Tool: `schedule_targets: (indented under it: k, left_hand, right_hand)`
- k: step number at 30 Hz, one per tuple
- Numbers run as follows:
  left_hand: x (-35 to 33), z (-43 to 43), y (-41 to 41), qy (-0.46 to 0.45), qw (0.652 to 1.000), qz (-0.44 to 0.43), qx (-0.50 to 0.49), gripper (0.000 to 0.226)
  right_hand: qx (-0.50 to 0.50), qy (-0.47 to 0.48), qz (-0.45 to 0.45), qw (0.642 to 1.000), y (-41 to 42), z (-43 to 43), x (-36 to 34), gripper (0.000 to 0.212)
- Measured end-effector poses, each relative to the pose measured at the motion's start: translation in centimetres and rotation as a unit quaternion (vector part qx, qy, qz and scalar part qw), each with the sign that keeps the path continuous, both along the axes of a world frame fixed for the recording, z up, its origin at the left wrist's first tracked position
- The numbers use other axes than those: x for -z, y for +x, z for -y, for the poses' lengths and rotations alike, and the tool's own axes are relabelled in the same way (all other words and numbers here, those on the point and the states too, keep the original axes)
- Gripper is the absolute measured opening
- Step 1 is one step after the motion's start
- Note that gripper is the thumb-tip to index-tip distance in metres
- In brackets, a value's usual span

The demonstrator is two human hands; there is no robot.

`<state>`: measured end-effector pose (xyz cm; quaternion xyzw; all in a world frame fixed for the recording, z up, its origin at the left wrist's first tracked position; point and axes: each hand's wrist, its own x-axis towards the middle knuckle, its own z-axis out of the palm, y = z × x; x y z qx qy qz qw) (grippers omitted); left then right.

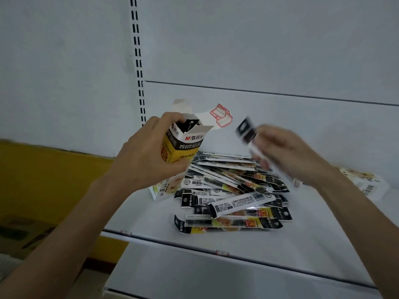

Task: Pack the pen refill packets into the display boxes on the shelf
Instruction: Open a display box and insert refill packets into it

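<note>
1. The white shelf [151, 223] carries everything. It is flat, so it can bear the bottom of a box if the box needs steadying.
2. The pile of refill packets [233, 190] lies loose in the middle of the shelf, the packets crossing each other at many angles. Most of the task seems not yet done.
3. The left hand [144, 156], at 10 o'clock from the pile, grips the display box [183, 145] around its body. The box stands nearly upright and is lifted above the shelf, with its lid flap [207, 116] open toward 12 o'clock. Dark packet ends show inside the opening.
4. The right hand [287, 152], at 1 o'clock from the pile, holds a single packet [246, 130]. Its black end points toward the box. The picture is blurred here, so I cannot tell exactly how the fingers lie.
5. Another box [364, 182] lies at 3 o'clock, well apart from the pile.
6. To do this step well, I think the box should be tilted a little toward the right hand and the flap kept back. The packet should be turned parallel to the box walls and its end slid in beside the packets already inside, so that no end catches on the rim or bends.
</note>
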<state>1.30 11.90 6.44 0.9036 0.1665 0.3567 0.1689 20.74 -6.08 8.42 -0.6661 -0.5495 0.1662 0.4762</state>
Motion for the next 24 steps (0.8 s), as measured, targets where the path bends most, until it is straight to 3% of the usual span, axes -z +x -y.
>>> schedule_targets:
  k: [2, 4, 7, 11, 13, 16, 20, 24]
  left_hand:
    - [0.1, 0.2, 0.0, -0.006, 1.000, 0.011, -0.007, 0.069]
    - [0.1, 0.2, 0.1, -0.013, 1.000, 0.023, -0.010, 0.065]
    - [0.1, 0.1, 0.2, -0.017, 0.999, 0.030, -0.007, 0.064]
    - [-0.1, 0.2, 0.1, -0.020, 0.999, 0.032, -0.015, 0.072]
    - [-0.1, 0.1, 0.1, -0.020, 0.999, 0.032, -0.020, 0.070]
    - [0.0, -0.1, 0.0, -0.014, 0.999, 0.034, -0.029, 0.065]
    - [0.2, -0.1, 0.0, -0.010, 0.999, 0.031, -0.032, 0.064]
    - [0.1, 0.1, -0.1, -0.005, 0.999, 0.028, -0.034, 0.061]
  right_hand:
    - [-0.006, -0.178, 0.177, 0.968, -0.1, -0.3, 1.9, 0.030]
    - [-0.022, -0.267, 0.273, 0.924, -0.3, -0.8, 3.9, 0.050]
    - [-0.042, -0.283, 0.324, 0.902, -0.2, -1.5, 5.5, 0.054]
    - [-0.028, -0.266, 0.359, 0.894, 0.0, -2.1, 5.7, 0.043]
    - [-0.017, -0.255, 0.346, 0.903, 0.0, -2.2, 5.5, 0.039]
    - [0.003, -0.165, 0.283, 0.945, 0.0, -2.4, 5.2, 0.007]
    - [0.065, -0.108, 0.191, 0.974, 0.2, -2.8, 4.4, 0.004]
    - [0.063, -0.114, 0.114, 0.985, 0.3, -3.3, 3.6, 0.013]
